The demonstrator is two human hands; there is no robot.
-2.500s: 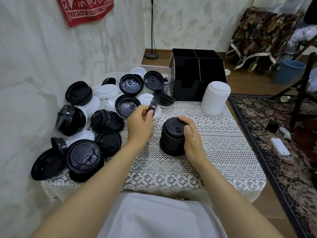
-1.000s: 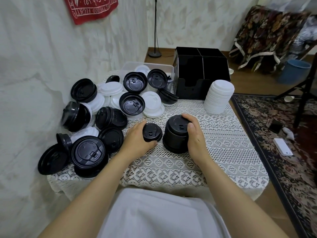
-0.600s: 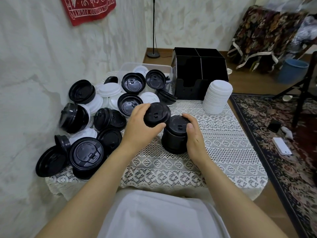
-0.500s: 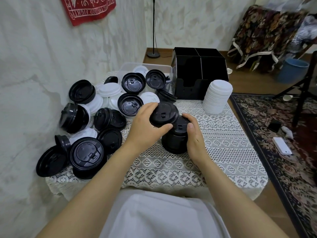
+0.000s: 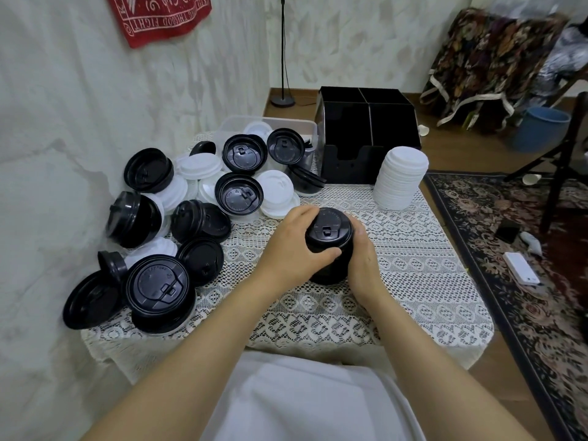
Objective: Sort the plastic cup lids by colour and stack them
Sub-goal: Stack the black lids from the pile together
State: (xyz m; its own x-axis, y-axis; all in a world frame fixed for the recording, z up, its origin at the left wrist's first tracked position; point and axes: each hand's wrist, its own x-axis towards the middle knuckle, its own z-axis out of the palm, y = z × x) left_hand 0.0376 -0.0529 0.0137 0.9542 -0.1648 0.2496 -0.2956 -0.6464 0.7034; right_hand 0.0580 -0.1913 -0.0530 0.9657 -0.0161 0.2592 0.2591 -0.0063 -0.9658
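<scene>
Lace cloth covers the small table (image 5: 413, 281), which stands against a pale marbled wall on the left, where a red printed cloth (image 5: 165, 17) hangs high up. On the left half of the table lies a loose heap of lids (image 5: 197, 192), black and white mixed; some are flat, some tipped on edge and some overlap. Behind the heap sits a clear plastic tub (image 5: 232, 125) with more lids in it. Near the middle of the table stands the stack of black lids (image 5: 331, 249), upright, its top lid face up. The left hand (image 5: 292, 249) curls round its upper part, thumb on the near side. The right hand (image 5: 362, 259) wraps its right flank, so the hands hide much of the stack. Behind it, at the far edge, is a black divided organizer (image 5: 366, 132). Just beside that on the right is a tall stack of white lids (image 5: 401, 176). A thin lamp stand (image 5: 282, 58) rises in the corner. To the right of the table the floor carries a patterned rug (image 5: 525, 249) with a white phone-like slab (image 5: 521, 268) on it. Further back are a blue bucket (image 5: 544, 125) and a floral cloth (image 5: 486, 58).
</scene>
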